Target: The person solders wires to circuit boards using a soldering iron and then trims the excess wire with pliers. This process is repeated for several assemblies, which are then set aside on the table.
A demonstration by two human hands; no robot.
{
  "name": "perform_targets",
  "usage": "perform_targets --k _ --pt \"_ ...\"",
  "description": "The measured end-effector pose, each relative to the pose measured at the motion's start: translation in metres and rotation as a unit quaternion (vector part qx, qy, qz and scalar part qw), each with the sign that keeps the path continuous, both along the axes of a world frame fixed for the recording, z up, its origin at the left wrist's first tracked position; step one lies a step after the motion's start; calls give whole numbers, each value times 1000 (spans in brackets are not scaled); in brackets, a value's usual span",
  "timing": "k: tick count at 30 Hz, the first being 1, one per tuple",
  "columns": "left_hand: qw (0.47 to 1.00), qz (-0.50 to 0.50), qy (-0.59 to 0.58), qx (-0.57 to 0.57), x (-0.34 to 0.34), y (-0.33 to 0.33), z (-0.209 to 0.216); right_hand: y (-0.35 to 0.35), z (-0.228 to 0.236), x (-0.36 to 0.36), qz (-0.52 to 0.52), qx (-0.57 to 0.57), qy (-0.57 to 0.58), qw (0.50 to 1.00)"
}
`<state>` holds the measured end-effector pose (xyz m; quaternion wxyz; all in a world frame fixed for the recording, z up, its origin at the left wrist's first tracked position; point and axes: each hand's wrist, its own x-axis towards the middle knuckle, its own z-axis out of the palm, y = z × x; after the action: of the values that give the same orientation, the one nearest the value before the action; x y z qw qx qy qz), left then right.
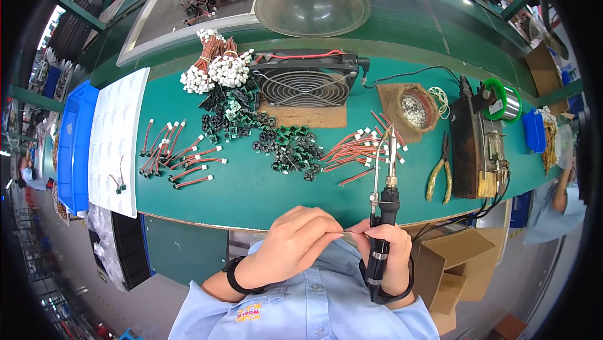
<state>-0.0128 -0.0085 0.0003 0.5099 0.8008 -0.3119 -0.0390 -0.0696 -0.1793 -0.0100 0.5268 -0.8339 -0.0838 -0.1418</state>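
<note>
My left hand (295, 246) is closed in a pinch near the table's front edge. A thin wire-like strand (355, 233) runs from its fingertips toward my right hand; what it belongs to is too small to tell. My right hand (396, 257) is wrapped round the black handle of a soldering iron (388, 207), which stands upright with its metal tip up. A thin metal tube runs alongside the tip. The right thumb and forefinger meet the strand's other end. Beyond the iron's tip lie loose red wires with white connectors (353, 151).
Small black-and-green boards (289, 149) are heaped mid-table before a fan (306, 86). Wired boards (173, 155) lie left, near a white tray (116, 133). Bundled wires (213, 67) sit behind. At right are a solder-scrap dish (414, 111), pliers (441, 173), a solder spool (504, 104) and a dark box (470, 151).
</note>
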Motion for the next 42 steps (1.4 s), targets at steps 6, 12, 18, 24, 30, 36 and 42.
perform_targets --k 6,12,18,24,30,36,42 --pt "999 -11 -22 21 0 -5 4 -1 0 0 16 -20 -26 999" --pt "986 109 -60 114 27 16 4 -4 -12 -1 -77 88 7 993" --pt "947 214 -90 223 45 30 -8 -3 -13 3 -78 158 22 984" --pt "948 168 -112 246 39 28 -5 -4 -10 3 -83 167 15 982" --pt "970 114 211 -47 7 23 18 -1 0 2 -60 256 23 965" --pt "830 2 486 -275 -1 18 13 9 13 10 46 258 36 964" --pt "755 -63 515 -401 -4 15 3 16 23 10 66 289 67 953"
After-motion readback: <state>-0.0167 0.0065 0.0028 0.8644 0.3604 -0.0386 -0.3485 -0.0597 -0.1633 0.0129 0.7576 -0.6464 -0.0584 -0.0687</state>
